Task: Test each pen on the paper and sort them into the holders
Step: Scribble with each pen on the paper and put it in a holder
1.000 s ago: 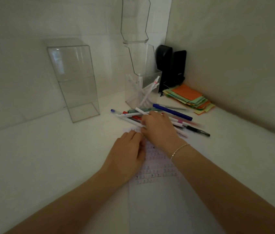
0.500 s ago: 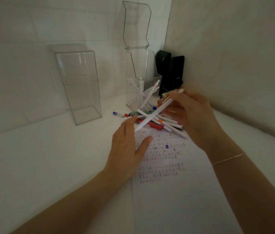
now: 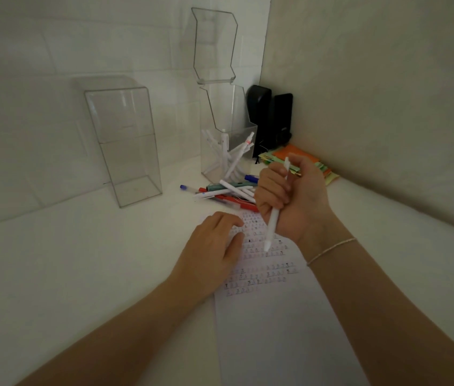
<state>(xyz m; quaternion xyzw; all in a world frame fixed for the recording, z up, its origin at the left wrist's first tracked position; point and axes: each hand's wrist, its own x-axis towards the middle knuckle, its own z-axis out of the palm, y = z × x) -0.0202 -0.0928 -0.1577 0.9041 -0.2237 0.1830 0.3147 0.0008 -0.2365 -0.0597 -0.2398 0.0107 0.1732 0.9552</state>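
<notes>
Paper (image 3: 276, 330): lies on the near part of the surface (image 3: 67, 274); its far half carries rows of small test marks, its near half is blank.
Left hand (image 3: 214, 246): flat on the paper's left edge, fingers straight and relaxed, holding nothing and pressing the sheet down.
Right hand (image 3: 289, 196): raised above the paper, fingers curled round a white pen (image 3: 273, 218), tip pointing down just above the marks.
Step in hand: this pen looks about to be tested; whether the tip is out, I cannot tell.
Loose pens (image 3: 225, 193): a mixed pile of white, red, blue and teal ones just beyond the paper, still to be tested and sorted.
Right holder (image 3: 228, 151): clear, far of the pile, already holding several white pens.
Left holder (image 3: 125, 143): clear, well left of the pile; no pens visible inside.
Progress: partly done, judging by the many marks and filled holder; about a dozen pens seem left.
</notes>
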